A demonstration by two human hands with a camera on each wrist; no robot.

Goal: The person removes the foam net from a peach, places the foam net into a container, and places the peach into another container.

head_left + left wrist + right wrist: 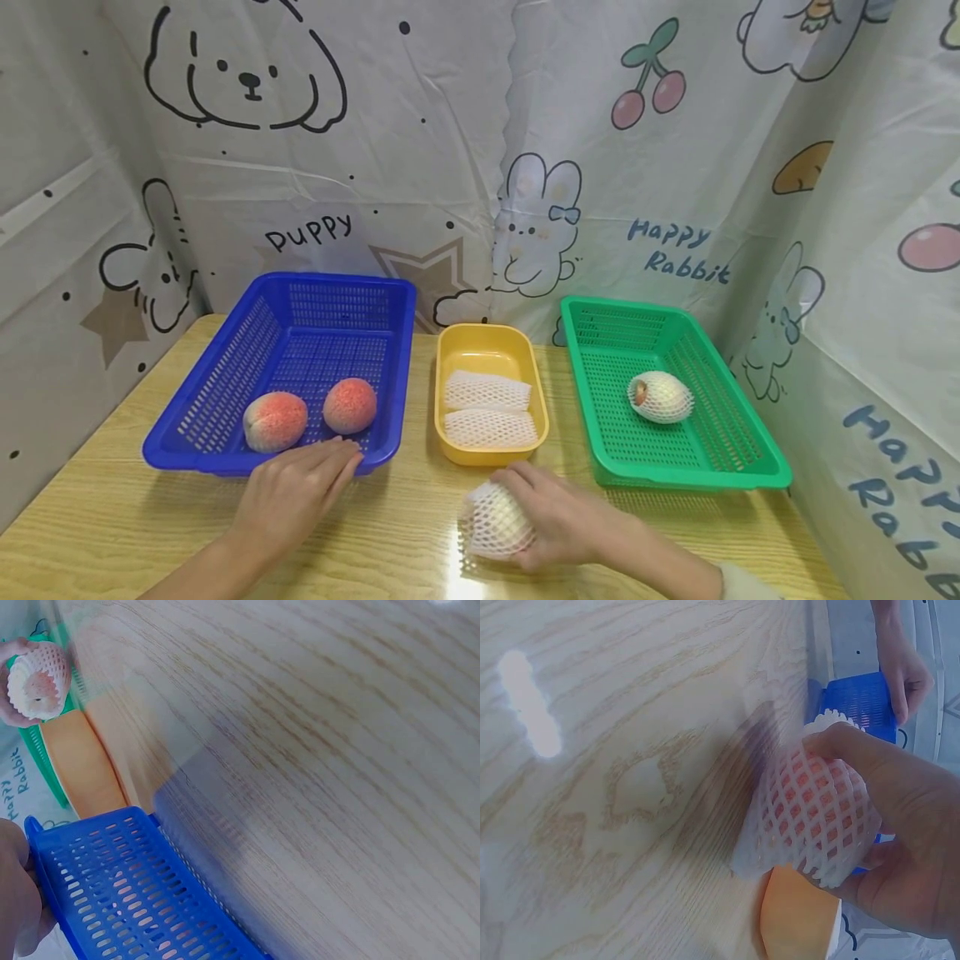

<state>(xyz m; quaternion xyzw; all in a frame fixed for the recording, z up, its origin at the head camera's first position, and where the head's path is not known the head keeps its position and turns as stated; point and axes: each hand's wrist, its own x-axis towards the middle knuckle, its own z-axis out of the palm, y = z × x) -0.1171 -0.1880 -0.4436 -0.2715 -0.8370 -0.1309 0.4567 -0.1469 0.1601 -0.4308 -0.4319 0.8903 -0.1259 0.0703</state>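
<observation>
My right hand [555, 512] grips a peach in a white foam net [498, 521] just above the table, in front of the yellow tray. Through the mesh, the right wrist view shows the pink fruit [817, 799], with thumb and fingers around it. My left hand [300, 487] rests at the front rim of the blue basket [408, 358], its fingers reaching over the edge. Close to those fingertips lie two bare peaches, one at the left [275, 422] and one at the right [349, 406]. The left palm is hidden.
Two white foam nets, a rear one [487, 390] and a front one [491, 428], lie in the yellow tray [487, 457]. Another netted peach [660, 397] sits in the green basket [690, 479] at the right. A printed curtain [450, 125] stands behind the wooden table [405, 533].
</observation>
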